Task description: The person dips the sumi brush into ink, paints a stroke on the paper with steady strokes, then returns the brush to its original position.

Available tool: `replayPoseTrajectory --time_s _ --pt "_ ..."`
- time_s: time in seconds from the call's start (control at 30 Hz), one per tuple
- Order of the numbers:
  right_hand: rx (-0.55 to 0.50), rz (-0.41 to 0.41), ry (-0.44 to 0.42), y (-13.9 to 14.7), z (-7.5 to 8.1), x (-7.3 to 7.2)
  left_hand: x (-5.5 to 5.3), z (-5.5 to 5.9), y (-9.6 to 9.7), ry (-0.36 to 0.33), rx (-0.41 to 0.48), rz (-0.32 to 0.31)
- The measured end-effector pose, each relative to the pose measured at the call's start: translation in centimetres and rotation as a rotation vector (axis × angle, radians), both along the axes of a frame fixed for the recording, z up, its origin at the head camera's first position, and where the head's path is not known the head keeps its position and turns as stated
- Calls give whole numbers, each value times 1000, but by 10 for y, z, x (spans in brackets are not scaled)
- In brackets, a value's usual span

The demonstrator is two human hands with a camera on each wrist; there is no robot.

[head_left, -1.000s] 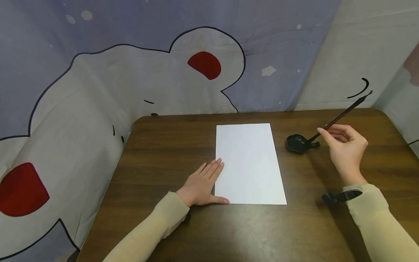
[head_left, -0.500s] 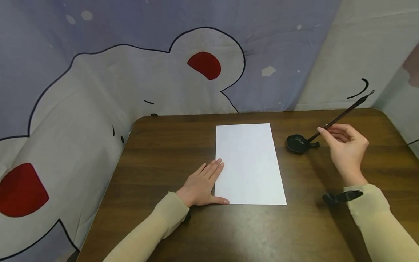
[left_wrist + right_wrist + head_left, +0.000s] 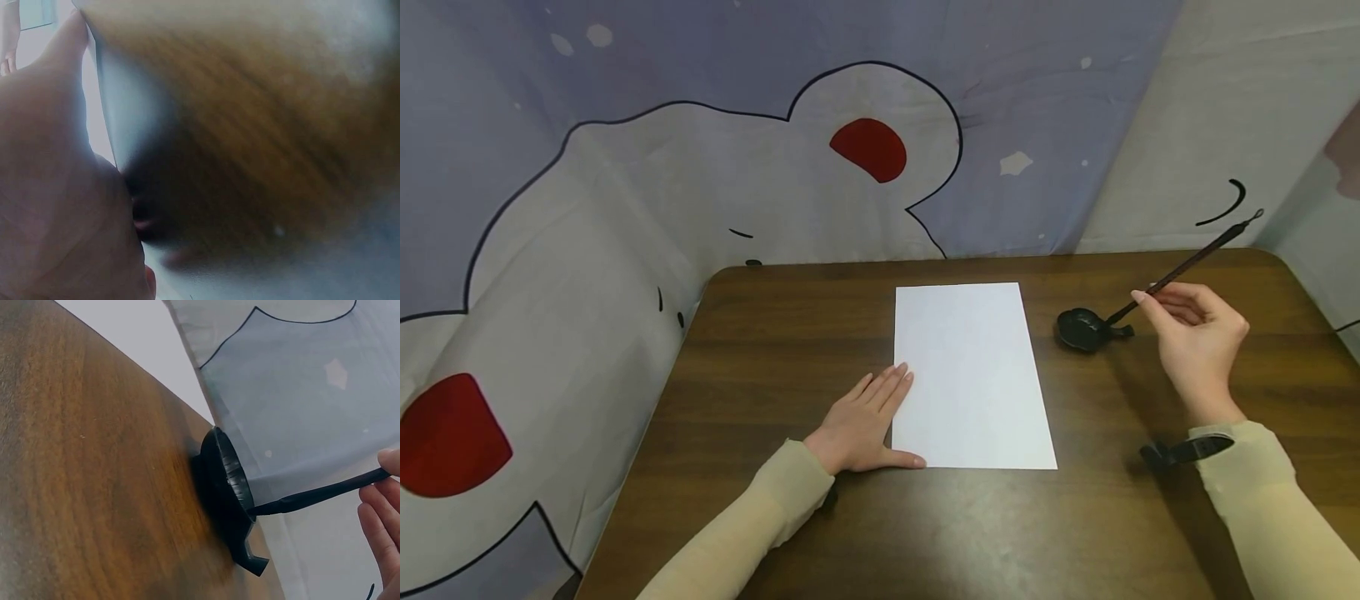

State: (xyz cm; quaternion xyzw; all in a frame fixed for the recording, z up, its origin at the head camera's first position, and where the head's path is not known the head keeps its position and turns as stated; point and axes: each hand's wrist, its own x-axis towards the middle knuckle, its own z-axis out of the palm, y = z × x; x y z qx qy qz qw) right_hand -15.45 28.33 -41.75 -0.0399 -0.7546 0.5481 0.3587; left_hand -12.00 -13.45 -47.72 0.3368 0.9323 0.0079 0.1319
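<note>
My right hand (image 3: pixel 1201 346) pinches the dark handle of an ink brush (image 3: pixel 1191 258) between thumb and fingers. The brush slants, its looped end up to the right and its lower end inside a small black ink dish (image 3: pixel 1081 330). In the right wrist view the dish (image 3: pixel 224 481) shows its stubby handle, and the brush (image 3: pixel 319 494) meets its rim side. My left hand (image 3: pixel 861 425) lies flat with fingers spread on the left edge of a blank white sheet of paper (image 3: pixel 973 375). The left wrist view shows mostly the palm side of the hand (image 3: pixel 56 175), blurred.
The brown wooden table (image 3: pixel 760 350) carries the paper in the middle and the dish to its right. Behind it hangs a cloth (image 3: pixel 737 183) with a printed cartoon bear pattern. Dark straps sit at the wrists below light sleeves (image 3: pixel 1247 483).
My right hand has shifted slightly to the right, and the brush's upper end has tipped a little right with it. The left hand, paper and dish stay where they were.
</note>
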Motion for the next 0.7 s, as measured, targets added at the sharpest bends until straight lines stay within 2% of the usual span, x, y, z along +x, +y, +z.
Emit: replayPoseTrajectory --time_s 0.23,0.47,0.7 --pt "2 14 -16 6 -6 -3 1 4 1 -10 1 3" --pt "3 25 -21 5 -8 -3 0 0 0 3 -3 -1" --pt "7 18 -4 6 -12 -5 0 1 0 -2 -19 4"
